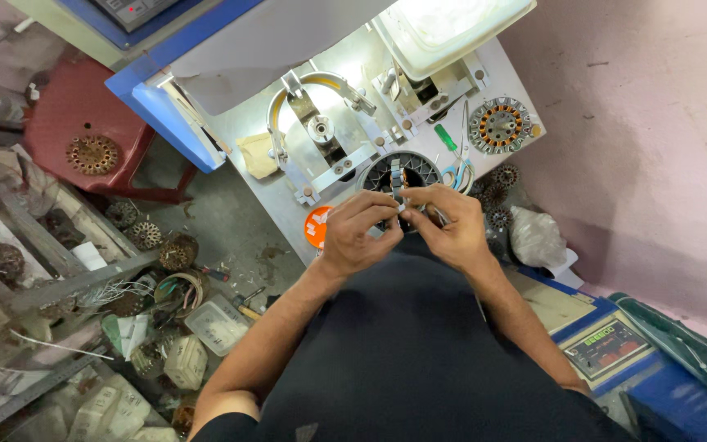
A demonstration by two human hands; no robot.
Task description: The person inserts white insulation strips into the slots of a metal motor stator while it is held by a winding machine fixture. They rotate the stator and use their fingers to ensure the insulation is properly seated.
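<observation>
A dark ring-shaped stator core [398,169] with slotted teeth stands on the white workbench [288,205] in front of me. My left hand [356,232] and my right hand [446,223] meet at its near rim, fingertips pinched together on a small pale strip at the core's teeth. Both hands hide the near part of the core. A metal winding jig [321,135] with a curved arm sits just behind it.
A wound stator with copper coils [498,125] lies at the bench's right end beside a green-handled tool [445,137] and blue scissors [458,173]. An orange tape roll [316,226] sits at the bench edge. Several old stators and boxes litter the floor at left; a red stool [83,123] stands there.
</observation>
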